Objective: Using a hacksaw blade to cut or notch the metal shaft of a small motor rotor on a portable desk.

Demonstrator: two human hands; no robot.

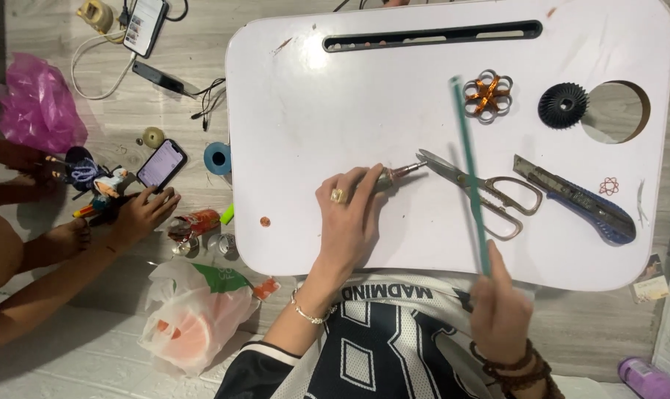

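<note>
My left hand lies on the white lap table, fingers closed on a small metallic tool whose thin tip points right toward the scissors. A ring sits on one finger and a bracelet on the wrist. My right hand is at the table's near edge, gripping a long thin green stick that rises over the table, crossing above the scissors. A utility knife lies to the right of the scissors.
A flower-shaped wire piece with orange centre, a black pleated disc and a round hole are at the table's far right. On the floor at left: phones, cables, a blue tape roll, plastic bags, and another person's hand among small objects.
</note>
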